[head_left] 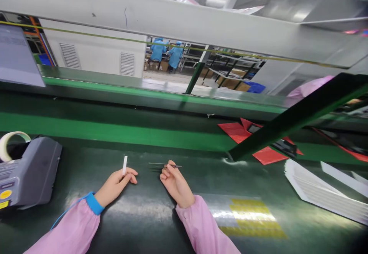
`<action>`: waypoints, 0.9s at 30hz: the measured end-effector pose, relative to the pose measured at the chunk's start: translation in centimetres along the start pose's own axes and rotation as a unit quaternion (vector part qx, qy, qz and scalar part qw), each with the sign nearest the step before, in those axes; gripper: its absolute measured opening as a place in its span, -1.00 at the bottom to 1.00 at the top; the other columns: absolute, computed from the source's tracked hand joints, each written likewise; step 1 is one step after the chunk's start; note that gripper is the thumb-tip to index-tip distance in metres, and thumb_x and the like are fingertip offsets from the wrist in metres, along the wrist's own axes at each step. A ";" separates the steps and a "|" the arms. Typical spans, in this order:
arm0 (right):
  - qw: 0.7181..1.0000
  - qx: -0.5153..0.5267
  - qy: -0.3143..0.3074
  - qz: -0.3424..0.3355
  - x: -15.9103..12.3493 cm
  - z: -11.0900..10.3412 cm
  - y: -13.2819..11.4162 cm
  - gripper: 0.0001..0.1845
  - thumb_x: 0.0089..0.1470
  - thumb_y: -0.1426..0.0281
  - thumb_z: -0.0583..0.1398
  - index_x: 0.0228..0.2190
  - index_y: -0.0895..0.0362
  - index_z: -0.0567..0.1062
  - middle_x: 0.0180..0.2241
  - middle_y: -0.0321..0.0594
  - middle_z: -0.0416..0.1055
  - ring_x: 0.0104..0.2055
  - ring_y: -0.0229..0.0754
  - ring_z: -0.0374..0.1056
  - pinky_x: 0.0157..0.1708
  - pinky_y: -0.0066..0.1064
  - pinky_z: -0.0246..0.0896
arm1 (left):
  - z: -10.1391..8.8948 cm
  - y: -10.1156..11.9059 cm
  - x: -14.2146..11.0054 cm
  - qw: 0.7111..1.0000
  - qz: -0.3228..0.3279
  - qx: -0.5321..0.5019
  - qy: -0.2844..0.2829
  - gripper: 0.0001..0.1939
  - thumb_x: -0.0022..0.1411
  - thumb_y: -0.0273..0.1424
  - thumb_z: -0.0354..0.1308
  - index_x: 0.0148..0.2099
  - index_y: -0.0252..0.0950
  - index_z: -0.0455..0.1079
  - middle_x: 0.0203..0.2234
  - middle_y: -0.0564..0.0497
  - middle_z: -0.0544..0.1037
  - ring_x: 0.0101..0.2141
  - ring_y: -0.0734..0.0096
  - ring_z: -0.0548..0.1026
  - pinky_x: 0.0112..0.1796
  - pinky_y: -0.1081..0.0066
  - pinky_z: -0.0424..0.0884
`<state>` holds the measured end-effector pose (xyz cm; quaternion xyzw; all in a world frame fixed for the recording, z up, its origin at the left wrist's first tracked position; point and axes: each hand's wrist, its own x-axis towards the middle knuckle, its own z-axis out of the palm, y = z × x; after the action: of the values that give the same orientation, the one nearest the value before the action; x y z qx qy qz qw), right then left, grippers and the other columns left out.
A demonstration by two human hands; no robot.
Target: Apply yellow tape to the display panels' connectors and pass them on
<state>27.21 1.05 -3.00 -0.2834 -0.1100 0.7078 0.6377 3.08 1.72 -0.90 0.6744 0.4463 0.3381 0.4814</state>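
Note:
A short white strip (124,165) stands up from my left hand (117,185), pinched at its lower end. That hand wears a blue wrist band (94,203) with a thin blue cord. To its right, my right hand (176,187) is closed around thin metal tweezers (156,164), whose tips point left toward the strip. The strip and the tweezers are apart. Both hands are above the dark green work surface (138,227).
At the left stands a grey tape dispenser (37,173) with a tape roll (5,146). Yellow tape pieces (253,217) lie right of my right arm. Farther right are white strips or trays (322,192), red sheets (267,155) and a slanted green post (287,121). Two people in blue work in the background.

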 end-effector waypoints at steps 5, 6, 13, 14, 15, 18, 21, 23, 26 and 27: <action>1.000 0.001 0.007 -0.012 0.1 0.1 0.1 -0.63 -0.18 0.51 0.47 -0.37 0.03 0.45 -0.57 -0.50 0.27 -0.54 -0.38 0.19 -0.52 -0.52 0.11 | -0.1 0.1 0.0 1.000 0.006 0.007 -0.002 -0.62 0.29 -0.10 0.03 -0.16 -0.29 0.48 -0.39 -0.05 0.62 -0.30 0.27 0.57 -0.12 0.30 0.48; 1.000 0.001 0.009 -0.012 0.2 0.1 0.0 -0.64 -0.18 0.50 0.47 -0.35 0.04 0.46 -0.54 -0.48 0.31 -0.54 -0.38 0.20 -0.52 -0.52 0.11 | -0.2 0.1 0.0 1.000 0.006 0.009 -0.002 -0.63 0.29 -0.10 0.03 -0.15 -0.29 0.48 -0.38 -0.05 0.62 -0.30 0.27 0.57 -0.12 0.29 0.48; 1.000 0.010 0.019 -0.008 0.5 0.7 -0.3 -0.66 -0.08 0.37 0.44 -0.22 0.07 0.54 -0.43 -0.33 0.49 -0.48 -0.34 0.30 -0.49 -0.50 0.18 | -0.8 0.2 0.4 0.999 0.007 0.033 -0.010 -0.60 0.26 -0.05 0.05 -0.19 -0.26 0.50 -0.35 -0.08 0.63 -0.23 0.17 0.58 -0.06 0.25 0.46; 1.000 0.012 0.019 -0.005 0.5 0.7 -0.3 -0.66 -0.08 0.37 0.44 -0.22 0.08 0.55 -0.43 -0.32 0.50 -0.48 -0.34 0.31 -0.49 -0.50 0.19 | -0.8 0.2 0.4 0.999 0.005 0.037 -0.009 -0.59 0.26 -0.03 0.05 -0.20 -0.26 0.50 -0.35 -0.08 0.63 -0.23 0.16 0.58 -0.06 0.25 0.47; 1.000 0.013 0.019 -0.002 0.5 0.7 -0.3 -0.68 -0.07 0.37 0.43 -0.23 0.09 0.55 -0.43 -0.32 0.50 -0.48 -0.34 0.32 -0.49 -0.50 0.20 | -0.8 0.2 0.4 0.999 0.003 0.041 -0.007 -0.57 0.25 -0.01 0.05 -0.20 -0.26 0.50 -0.35 -0.08 0.63 -0.23 0.16 0.59 -0.07 0.25 0.48; 1.000 0.018 0.015 0.005 0.6 0.7 -0.4 -0.75 -0.05 0.37 0.42 -0.28 0.11 0.55 -0.50 -0.35 0.45 -0.52 -0.35 0.28 -0.49 -0.50 0.20 | -0.8 0.2 0.5 0.999 -0.002 0.051 -0.002 -0.54 0.22 0.03 0.05 -0.17 -0.25 0.50 -0.37 -0.07 0.63 -0.24 0.14 0.60 -0.09 0.25 0.51; 1.000 0.024 0.014 0.008 0.7 0.6 -0.3 -0.81 -0.04 0.36 0.41 -0.35 0.12 0.55 -0.56 -0.39 0.39 -0.56 -0.37 0.22 -0.52 -0.50 0.18 | -0.8 0.3 0.6 0.998 0.000 0.059 -0.003 -0.53 0.22 0.04 0.04 -0.19 -0.25 0.50 -0.36 -0.08 0.64 -0.23 0.13 0.60 -0.10 0.25 0.52; 1.000 0.025 0.014 0.009 0.7 0.6 -0.2 -0.81 -0.04 0.35 0.41 -0.38 0.13 0.55 -0.58 -0.39 0.37 -0.57 -0.37 0.20 -0.53 -0.50 0.18 | -0.8 0.3 0.6 0.998 0.002 0.064 -0.003 -0.53 0.22 0.04 0.03 -0.21 -0.25 0.50 -0.35 -0.09 0.64 -0.21 0.13 0.60 -0.09 0.26 0.52; 1.000 0.024 0.013 0.008 0.8 0.6 -0.2 -0.80 -0.06 0.36 0.42 -0.37 0.13 0.55 -0.57 -0.38 0.37 -0.57 -0.37 0.21 -0.52 -0.50 0.18 | -0.8 0.4 0.6 0.997 0.001 0.071 -0.004 -0.52 0.22 0.05 0.02 -0.22 -0.25 0.49 -0.34 -0.09 0.64 -0.20 0.12 0.60 -0.08 0.26 0.51; 1.000 0.023 0.014 0.007 0.8 0.6 -0.2 -0.79 -0.06 0.36 0.42 -0.36 0.13 0.55 -0.56 -0.38 0.38 -0.57 -0.36 0.22 -0.52 -0.49 0.18 | -0.8 0.4 0.6 0.997 0.001 0.073 -0.006 -0.52 0.22 0.05 0.02 -0.21 -0.25 0.49 -0.34 -0.09 0.64 -0.20 0.13 0.60 -0.08 0.26 0.51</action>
<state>27.07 1.95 -2.57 -0.2792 -0.0834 0.7107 0.6403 2.65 2.47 -0.26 0.7098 0.4667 0.3012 0.4332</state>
